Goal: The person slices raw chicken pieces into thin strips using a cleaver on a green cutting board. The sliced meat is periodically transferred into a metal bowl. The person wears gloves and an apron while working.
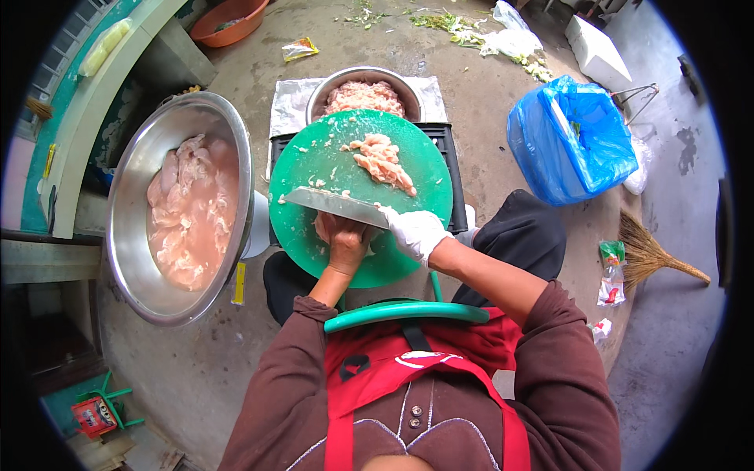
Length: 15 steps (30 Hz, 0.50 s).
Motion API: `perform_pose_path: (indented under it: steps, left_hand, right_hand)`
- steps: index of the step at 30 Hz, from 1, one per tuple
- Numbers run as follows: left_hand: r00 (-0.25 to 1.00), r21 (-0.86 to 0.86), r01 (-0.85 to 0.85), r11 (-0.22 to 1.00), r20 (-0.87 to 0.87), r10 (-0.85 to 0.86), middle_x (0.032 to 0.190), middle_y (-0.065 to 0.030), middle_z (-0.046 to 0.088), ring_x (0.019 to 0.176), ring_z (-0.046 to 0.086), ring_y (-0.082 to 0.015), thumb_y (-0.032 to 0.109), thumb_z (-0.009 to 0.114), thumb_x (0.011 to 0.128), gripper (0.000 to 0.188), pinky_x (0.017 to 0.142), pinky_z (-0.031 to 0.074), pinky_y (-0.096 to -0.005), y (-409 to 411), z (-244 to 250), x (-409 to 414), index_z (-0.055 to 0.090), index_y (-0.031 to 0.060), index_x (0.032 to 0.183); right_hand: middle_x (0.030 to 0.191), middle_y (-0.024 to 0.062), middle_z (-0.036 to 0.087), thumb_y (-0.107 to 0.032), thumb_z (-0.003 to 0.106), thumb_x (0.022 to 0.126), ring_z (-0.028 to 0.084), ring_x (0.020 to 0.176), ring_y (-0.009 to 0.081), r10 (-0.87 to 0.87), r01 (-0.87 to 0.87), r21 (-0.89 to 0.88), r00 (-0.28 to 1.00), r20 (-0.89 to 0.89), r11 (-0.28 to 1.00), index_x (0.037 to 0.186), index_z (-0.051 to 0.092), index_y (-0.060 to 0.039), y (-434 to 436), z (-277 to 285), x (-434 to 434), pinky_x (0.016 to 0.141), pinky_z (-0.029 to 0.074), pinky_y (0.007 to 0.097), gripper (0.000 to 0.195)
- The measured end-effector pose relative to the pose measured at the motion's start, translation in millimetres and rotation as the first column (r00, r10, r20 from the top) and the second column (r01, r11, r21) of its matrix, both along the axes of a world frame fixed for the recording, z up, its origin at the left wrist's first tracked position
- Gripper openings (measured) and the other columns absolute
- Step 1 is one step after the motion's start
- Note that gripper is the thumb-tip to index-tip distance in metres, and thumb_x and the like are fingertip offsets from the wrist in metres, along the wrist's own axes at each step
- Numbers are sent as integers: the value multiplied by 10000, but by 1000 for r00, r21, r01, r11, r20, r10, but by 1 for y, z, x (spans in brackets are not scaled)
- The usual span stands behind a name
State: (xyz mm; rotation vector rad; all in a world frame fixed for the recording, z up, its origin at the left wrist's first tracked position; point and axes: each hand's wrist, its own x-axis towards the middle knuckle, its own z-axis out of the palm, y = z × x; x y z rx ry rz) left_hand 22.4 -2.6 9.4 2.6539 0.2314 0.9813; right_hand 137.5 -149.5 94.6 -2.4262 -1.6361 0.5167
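Note:
In my white-gloved right hand (416, 233) is the handle end of a broad cleaver (339, 206), its blade lying across the round green cutting board (294, 235). My bare left hand (347, 242) is behind the blade and rests on a piece of raw meat (322, 226), which looks like chicken. The blade hides the fingertips and part of that piece. Farther up the board lies a small heap of cut meat strips (383, 162), with scraps scattered around it. Beyond the board, a steel bowl (314, 100) holds a mound of cut meat (365, 98).
At left, a large steel basin (131, 176) contains raw meat in pinkish liquid. A bin lined with a blue plastic bag (545, 147) stands at right, near a straw broom (660, 256). Vegetable scraps (447, 23) litter the far floor, and an orange tub (230, 26) sits far left.

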Motion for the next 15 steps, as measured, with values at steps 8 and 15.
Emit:
perform_pose_path:
  steps: [8,15]
  left_hand:
    - [999,-350,26,936,38,-13,1142,-118,667,1237,524,-378,192,724,799,298,1112,209,-685,-2,-27,-4,727,114,1087]
    - [1000,-32,18,999,14,-17,1194,-169,640,1246,460,-479,130,749,742,322,1103,277,-625,2,-3,-5,743,104,1063]
  right_hand:
    - [817,229,685,-135,383,995,681,693,373,-56,47,-132,996,-69,990,1227,501,48,-66,24,-4,591,536,466,318]
    - [829,231,691,-149,383,989,679,716,395,-61,62,23,998,-19,998,1125,562,30,12,1,-7,618,539,472,287]
